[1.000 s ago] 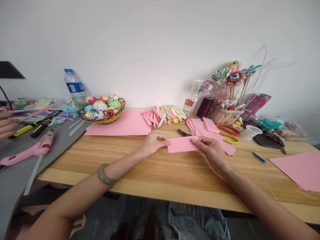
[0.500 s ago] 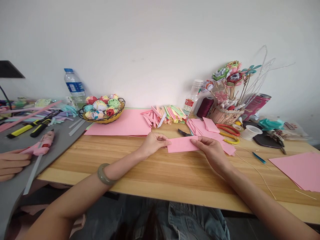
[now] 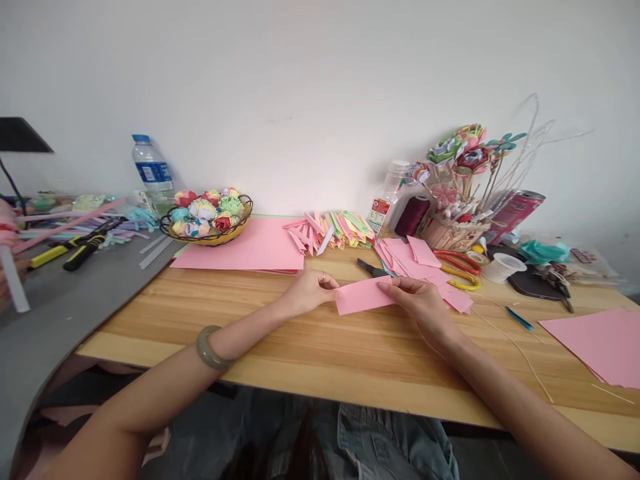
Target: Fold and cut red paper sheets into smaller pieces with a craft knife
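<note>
A rectangular pink paper piece [image 3: 364,297] is stretched between my two hands above the wooden table. My left hand [image 3: 311,293], with a ring on one finger, is closed at the paper's left edge. Thumb on top, my right hand [image 3: 420,301] pinches the right end. Just behind the paper lies a dark-handled cutter-like tool [image 3: 369,268], partly covered. Several cut pink paper pieces [image 3: 407,259] are piled beyond my right hand.
A basket of paper flowers [image 3: 213,235] stands on pink sheets [image 3: 260,257] at the back left. Folded paper strips [image 3: 345,228], a thread spool [image 3: 413,215] and red-handled scissors [image 3: 457,260] lie further right. At far left, a co-worker's hand [image 3: 7,277] is beside a pink glue gun [image 3: 6,223].
The paper's left end has dipped slightly and my left fingers have shifted at its edge. The co-worker's hand and glue gun have moved left, partly out of view.
</note>
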Action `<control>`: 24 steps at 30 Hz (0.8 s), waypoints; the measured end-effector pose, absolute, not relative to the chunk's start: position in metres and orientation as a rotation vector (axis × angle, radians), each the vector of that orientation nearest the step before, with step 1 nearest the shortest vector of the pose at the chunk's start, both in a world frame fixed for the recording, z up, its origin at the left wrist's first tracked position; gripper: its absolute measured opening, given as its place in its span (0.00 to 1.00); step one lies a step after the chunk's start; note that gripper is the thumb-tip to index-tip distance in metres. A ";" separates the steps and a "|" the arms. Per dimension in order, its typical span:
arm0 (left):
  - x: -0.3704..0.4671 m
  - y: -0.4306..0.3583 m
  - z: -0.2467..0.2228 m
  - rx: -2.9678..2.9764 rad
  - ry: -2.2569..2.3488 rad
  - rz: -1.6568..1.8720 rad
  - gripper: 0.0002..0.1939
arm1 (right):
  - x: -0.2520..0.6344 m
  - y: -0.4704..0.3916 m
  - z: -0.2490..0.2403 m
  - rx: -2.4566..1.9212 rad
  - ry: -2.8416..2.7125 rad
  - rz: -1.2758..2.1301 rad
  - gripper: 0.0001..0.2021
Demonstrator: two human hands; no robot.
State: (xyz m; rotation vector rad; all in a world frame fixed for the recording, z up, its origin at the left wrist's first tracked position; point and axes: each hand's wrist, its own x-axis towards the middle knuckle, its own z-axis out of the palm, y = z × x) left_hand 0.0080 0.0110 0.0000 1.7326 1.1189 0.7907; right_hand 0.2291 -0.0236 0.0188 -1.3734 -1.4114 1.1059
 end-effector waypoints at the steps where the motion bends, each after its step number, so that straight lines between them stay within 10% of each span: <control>1: 0.008 0.011 0.001 1.745 1.114 0.780 0.08 | 0.229 -0.024 0.019 -1.381 -1.416 1.096 0.17; 24: 0.003 -0.015 0.017 2.132 1.394 0.472 0.12 | 0.213 0.006 0.018 -1.596 -1.944 0.807 0.13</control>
